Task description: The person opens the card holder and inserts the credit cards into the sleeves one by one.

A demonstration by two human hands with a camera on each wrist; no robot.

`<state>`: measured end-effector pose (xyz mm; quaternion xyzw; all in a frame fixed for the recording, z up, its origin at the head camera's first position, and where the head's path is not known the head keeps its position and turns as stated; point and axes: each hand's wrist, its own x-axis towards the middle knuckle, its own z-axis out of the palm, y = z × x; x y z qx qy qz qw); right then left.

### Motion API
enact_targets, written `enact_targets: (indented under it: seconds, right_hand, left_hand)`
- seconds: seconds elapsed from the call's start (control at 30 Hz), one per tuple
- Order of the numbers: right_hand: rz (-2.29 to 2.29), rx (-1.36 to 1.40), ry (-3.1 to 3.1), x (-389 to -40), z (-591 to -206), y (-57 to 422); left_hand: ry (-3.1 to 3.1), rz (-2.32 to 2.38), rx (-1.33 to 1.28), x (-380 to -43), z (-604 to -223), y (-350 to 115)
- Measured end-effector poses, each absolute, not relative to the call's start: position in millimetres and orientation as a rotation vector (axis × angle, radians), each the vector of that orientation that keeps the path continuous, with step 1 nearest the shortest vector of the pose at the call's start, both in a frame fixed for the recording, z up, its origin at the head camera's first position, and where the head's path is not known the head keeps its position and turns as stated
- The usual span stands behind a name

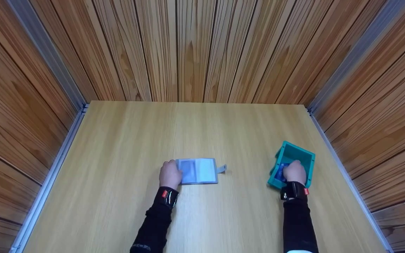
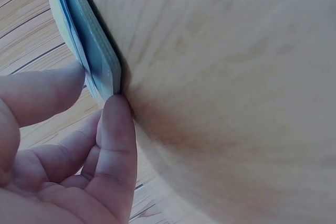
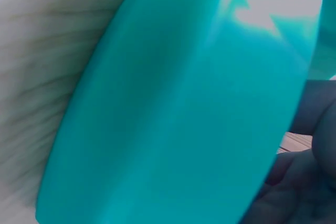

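Observation:
A light-blue card holder (image 1: pixel 206 171) lies spread open on the table, with clear sleeves inside and a short snap strap (image 1: pixel 222 169) sticking out to its right. My left hand (image 1: pixel 170 174) pinches its left edge; in the left wrist view the thumb (image 2: pixel 58 90) is on the upper face and a fingertip touches the corner. My right hand (image 1: pixel 295 172) reaches down into a teal bin (image 1: pixel 284 143), beside a dark blue flat item (image 1: pixel 280 172). The bin's wall (image 3: pixel 173 119) hides most of that hand in the right wrist view, so its grip cannot be made out.
The wooden table (image 1: pixel 125 140) is bordered by metal rails (image 1: pixel 55 165) at the left and right. Wood-panelled walls (image 1: pixel 195 52) rise behind it and on both sides. The teal bin stands near the right rail.

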<state>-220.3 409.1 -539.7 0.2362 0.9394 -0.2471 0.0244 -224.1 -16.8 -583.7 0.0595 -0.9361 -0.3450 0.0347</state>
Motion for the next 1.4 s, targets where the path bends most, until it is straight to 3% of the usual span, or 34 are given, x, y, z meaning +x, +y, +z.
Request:
enact_targets:
  seconds: [0.4,1.4]
  right_hand:
    - [-0.885,0.735,2.921,-220,-533,410]
    - [-1.029,0.762,3.093,-216,-461,398]
  left_hand:
    - [-2.867,-1.079,0.176,-224,-582,-17]
    - [-2.870,-1.077,0.188,-223,-583,-17]
